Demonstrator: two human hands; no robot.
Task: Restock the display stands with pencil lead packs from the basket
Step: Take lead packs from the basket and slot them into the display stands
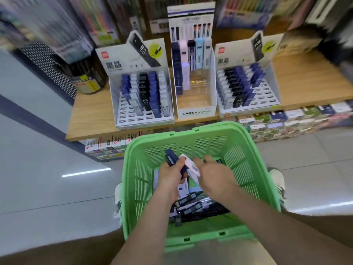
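Left hand (170, 175) gripped bunch of pencil lead packs (171, 157). Right hand (212, 174) just beside, bent down; hold unclear. More packs under both hands in basket (191, 129). Packs looked light, hard, slippery: best pinched by long flat sides.

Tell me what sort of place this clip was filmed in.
Most likely a stationery shop aisle. White cardboard display stands hold rows of small pencil lead packs on a light wooden shelf, boxed stock is stacked beneath it, and a green slotted plastic basket carries more packs.
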